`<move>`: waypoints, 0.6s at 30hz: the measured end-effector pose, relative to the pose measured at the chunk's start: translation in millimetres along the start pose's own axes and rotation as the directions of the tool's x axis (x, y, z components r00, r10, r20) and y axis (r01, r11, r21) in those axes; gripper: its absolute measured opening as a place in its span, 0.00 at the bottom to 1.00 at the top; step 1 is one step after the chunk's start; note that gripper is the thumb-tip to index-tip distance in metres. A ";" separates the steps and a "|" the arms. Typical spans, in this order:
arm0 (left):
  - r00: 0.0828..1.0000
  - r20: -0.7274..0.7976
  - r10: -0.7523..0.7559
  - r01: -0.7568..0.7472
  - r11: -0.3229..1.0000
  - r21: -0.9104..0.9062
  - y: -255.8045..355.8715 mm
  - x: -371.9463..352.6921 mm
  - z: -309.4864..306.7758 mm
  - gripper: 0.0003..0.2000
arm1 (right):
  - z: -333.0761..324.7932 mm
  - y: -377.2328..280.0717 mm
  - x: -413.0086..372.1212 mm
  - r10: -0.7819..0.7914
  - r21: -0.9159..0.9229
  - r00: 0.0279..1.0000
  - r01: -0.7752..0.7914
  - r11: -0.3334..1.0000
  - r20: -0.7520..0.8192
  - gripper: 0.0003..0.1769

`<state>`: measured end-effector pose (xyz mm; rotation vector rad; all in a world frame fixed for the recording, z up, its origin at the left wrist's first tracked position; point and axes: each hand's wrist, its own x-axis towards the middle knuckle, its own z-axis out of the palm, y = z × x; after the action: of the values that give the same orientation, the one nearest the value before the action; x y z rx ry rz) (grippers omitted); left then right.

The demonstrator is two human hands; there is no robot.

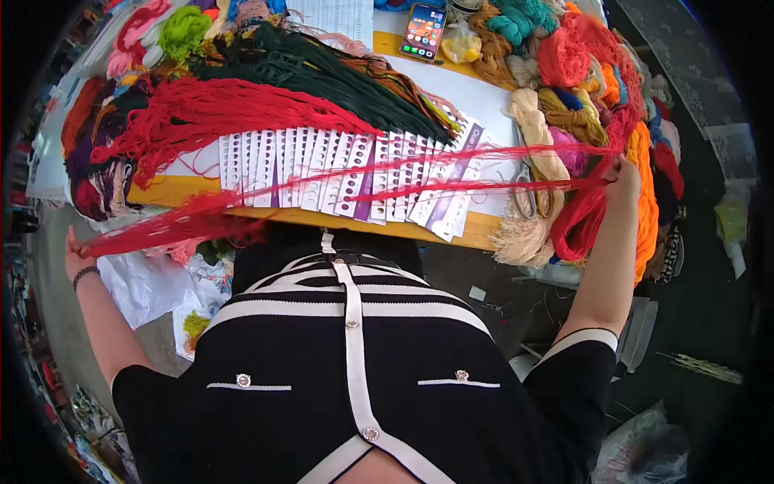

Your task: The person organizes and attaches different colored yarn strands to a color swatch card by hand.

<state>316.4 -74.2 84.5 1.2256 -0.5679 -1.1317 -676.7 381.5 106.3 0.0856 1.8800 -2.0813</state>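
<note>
A bundle of red thread [177,224] stretches across my front, from one hand to the other. At the far left, my left hand [78,252] is closed around one end of it. My right hand [622,179] grips the other end at the table's right side, its fingers partly hidden by strands. Between the hands the thread splits into thin lines that pass over a row of white and purple punched cards [355,181]. Below my right hand hangs a loop of darker red thread [576,226]. A pair of scissors [526,199] lies on pale cream skeins [532,133] left of that hand.
Long red strands [242,109] and dark green strands [298,68] lie across the table behind the cards. A phone [423,32] rests at the back beside a printed sheet [334,20]. Orange skeins [646,202] hang over the right edge. White plastic bags [145,282] are below left.
</note>
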 end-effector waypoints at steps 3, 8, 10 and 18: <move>0.989 -0.092 0.116 -0.105 0.988 0.116 -8.8 -27.2 17.1 0.16 | 18.7 -2.5 -22.5 -0.174 -0.229 0.985 0.167 0.959 -0.010 0.07; 0.798 0.513 -0.315 0.387 0.922 -0.036 -90.4 -177.9 131.2 0.18 | 134.2 68.5 -177.6 0.077 -0.460 0.770 0.295 0.837 0.634 0.11; 0.440 0.779 -0.446 0.682 0.731 0.033 -124.8 -224.6 171.0 0.17 | 170.8 100.2 -237.4 0.293 -0.510 0.547 0.299 0.807 0.784 0.12; 0.072 0.715 -0.696 0.058 0.718 0.693 -151.9 -382.0 296.6 0.19 | 200.7 78.9 -332.4 0.041 -0.033 0.014 0.850 0.525 0.999 0.08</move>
<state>-137.6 149.3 114.7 0.9072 -1.7077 -2.4550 -305.6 247.9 144.0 -1.9085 1.5400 -0.7658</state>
